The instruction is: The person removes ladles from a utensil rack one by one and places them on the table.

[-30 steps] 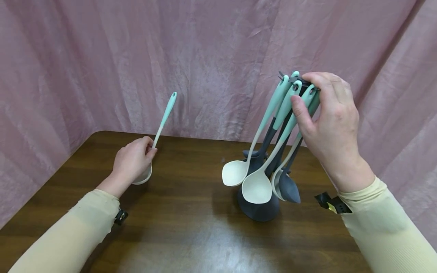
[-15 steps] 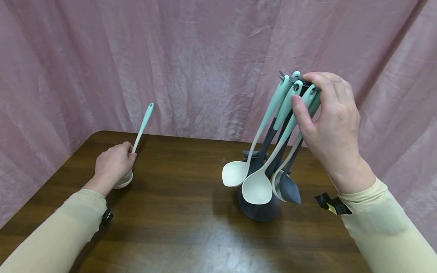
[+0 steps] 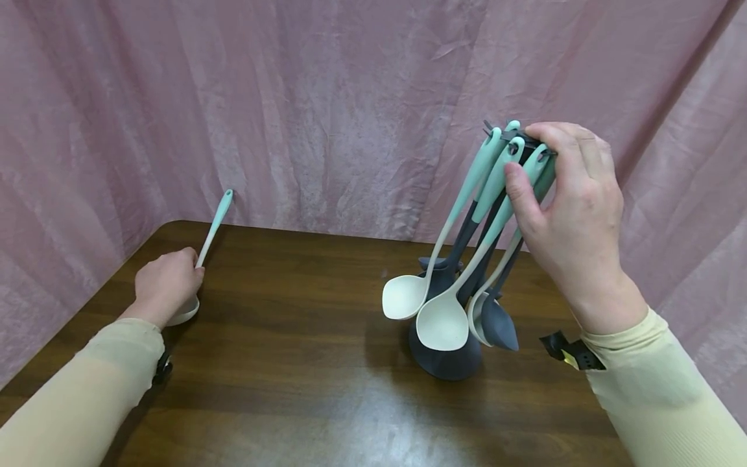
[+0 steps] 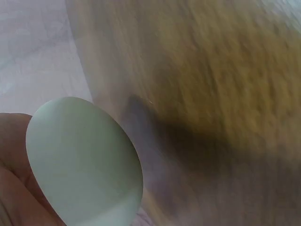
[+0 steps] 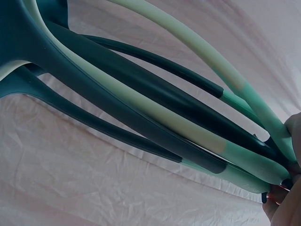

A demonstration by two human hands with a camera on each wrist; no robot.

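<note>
My left hand (image 3: 169, 285), at the left of the table in the head view, grips the lower shaft of a ladle (image 3: 217, 217) with a white bowl and a mint handle. The handle leans up and away, and the hand partly covers the bowl. The left wrist view shows the rounded bowl (image 4: 84, 160) close up beside the fingers. My right hand (image 3: 574, 201) holds the top of a dark utensil stand (image 3: 446, 357), thumb against a mint handle. Several spoons and ladles hang around the stand, among them a white spoon (image 3: 443, 322) and a dark one (image 3: 498, 324).
Brown wood table (image 3: 280, 363) reaches back to a pink curtain (image 3: 327, 117) hanging behind it. In the right wrist view, the utensils' shafts (image 5: 155, 113) run close together up to the fingers. A white square-ended turner (image 3: 404, 296) hangs on the stand's left side.
My left hand has carried the ladle leftward across the table. The right hand stays at the top of the stand, and the view shifts slightly.
</note>
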